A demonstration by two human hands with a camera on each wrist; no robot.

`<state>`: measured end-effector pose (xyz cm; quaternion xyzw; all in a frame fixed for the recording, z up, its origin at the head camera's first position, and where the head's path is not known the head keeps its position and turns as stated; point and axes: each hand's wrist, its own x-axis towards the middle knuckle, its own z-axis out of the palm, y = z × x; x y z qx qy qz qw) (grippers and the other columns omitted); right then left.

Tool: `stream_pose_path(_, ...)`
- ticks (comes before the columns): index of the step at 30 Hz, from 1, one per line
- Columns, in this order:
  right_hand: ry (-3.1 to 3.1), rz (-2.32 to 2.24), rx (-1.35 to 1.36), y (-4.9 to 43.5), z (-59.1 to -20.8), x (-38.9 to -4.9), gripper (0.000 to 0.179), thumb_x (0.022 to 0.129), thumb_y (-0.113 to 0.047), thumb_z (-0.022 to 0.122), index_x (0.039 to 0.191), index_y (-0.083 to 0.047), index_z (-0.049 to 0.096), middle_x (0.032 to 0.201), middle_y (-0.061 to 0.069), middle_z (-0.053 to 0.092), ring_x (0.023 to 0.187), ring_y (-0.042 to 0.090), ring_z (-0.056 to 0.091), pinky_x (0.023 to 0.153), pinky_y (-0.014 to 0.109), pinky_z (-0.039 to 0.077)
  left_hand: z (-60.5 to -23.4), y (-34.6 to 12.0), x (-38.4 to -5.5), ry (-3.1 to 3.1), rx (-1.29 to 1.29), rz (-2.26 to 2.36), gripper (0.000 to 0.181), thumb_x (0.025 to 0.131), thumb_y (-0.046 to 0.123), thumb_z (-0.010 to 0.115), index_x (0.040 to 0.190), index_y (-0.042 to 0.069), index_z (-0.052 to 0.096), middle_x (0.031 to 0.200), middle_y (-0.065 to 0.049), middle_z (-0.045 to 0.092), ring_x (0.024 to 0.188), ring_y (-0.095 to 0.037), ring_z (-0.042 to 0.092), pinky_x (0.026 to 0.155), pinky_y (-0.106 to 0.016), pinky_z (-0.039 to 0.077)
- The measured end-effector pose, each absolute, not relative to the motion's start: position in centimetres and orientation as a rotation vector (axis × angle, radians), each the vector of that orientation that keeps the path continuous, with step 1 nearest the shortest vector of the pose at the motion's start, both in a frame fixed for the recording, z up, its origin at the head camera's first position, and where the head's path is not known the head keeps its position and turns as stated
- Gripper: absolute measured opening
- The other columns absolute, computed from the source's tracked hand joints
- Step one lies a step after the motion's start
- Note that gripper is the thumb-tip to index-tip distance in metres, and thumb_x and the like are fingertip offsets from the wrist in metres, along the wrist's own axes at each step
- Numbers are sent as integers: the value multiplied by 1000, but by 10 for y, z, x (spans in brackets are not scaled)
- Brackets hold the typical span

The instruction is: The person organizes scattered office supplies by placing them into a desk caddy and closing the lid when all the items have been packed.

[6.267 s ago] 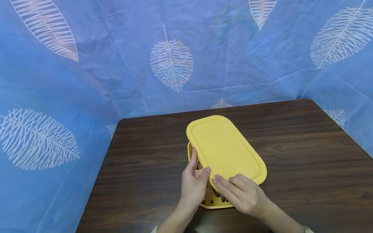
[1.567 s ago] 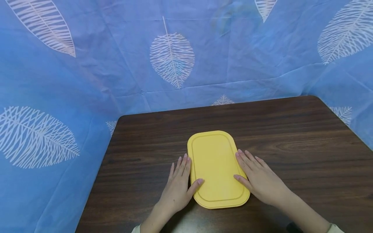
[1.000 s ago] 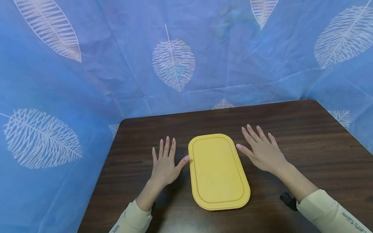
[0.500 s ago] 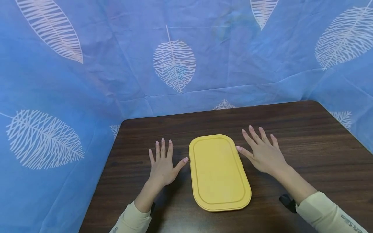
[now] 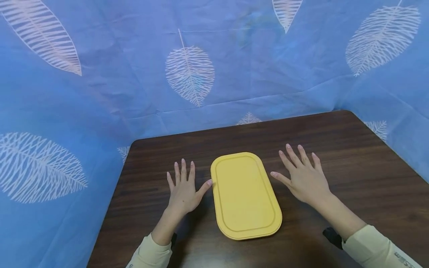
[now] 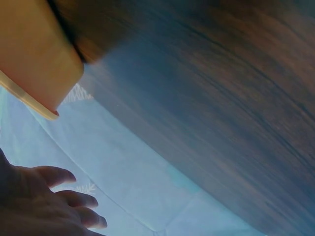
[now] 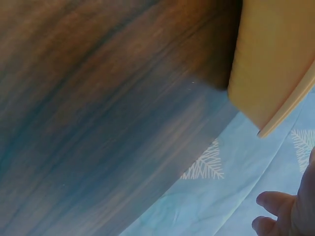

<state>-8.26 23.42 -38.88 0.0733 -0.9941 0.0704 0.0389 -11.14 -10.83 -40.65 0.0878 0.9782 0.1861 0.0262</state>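
Observation:
A yellow box with rounded corners stands on the table, its yellow lid (image 5: pixel 246 195) covering the whole top, so whatever is inside is hidden. To its left, my left hand (image 5: pixel 183 197) is held with spread, straight fingers, the thumb tip close to the lid's edge. My right hand (image 5: pixel 306 182) is spread the same way on the right, apart from the box. Neither hand holds anything. The wrist views show the box's side wall (image 6: pixel 39 54) from low down, and both hands appear raised above the tabletop.
The dark wood-grain table (image 5: pixel 318 137) has rounded far corners. Behind and beside it hangs a blue cloth (image 5: pixel 134 56) with white leaf prints. A black item (image 5: pixel 332 237) sits at my right wrist, below the pale sleeve.
The lid, earlier held askew over the box with small dark-tipped items visible inside, lies squarely on it. Both hands moved from the lid's sides outward. In the last half second only the view shifted slightly.

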Motion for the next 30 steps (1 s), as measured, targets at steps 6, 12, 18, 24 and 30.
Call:
stream_pose_path(6,-3005,244,211,239,-392,-74,79,96,-60,41,153,-7,27,162,17,11,149,42,4,113,69,8,-406,-107,-107,3021,263,598,95,90,70,43,156,10,12,162,-15,-8,149,-35,-18,116,-65,-13)
stream_pose_path(12,-2989,245,210,237,-391,-71,78,98,-59,40,152,-4,28,162,19,11,149,42,7,113,69,9,-405,-107,-104,3043,249,618,95,90,68,45,156,8,12,162,-18,-6,149,-37,-16,116,-65,-11)
stream_pose_path(18,-2973,242,201,237,-389,-68,78,97,-59,40,150,-1,32,161,21,15,148,43,10,113,68,10,-405,-109,-102,3053,240,623,95,90,67,46,155,6,13,162,-19,-6,149,-38,-17,116,-65,-11)
stream_pose_path(24,-2958,246,207,236,-389,-65,79,98,-59,39,149,1,34,160,22,17,148,44,13,114,68,11,-406,-110,-99,3059,237,638,95,90,67,46,155,6,16,162,-19,-4,149,-38,-16,117,-64,-12)
stream_pose_path(30,-2943,220,214,233,-388,-64,78,98,-60,38,146,1,38,158,24,21,146,43,21,114,66,14,-408,-114,-94,3058,211,653,93,90,67,46,155,6,18,162,-19,-3,149,-38,-15,117,-64,-12)
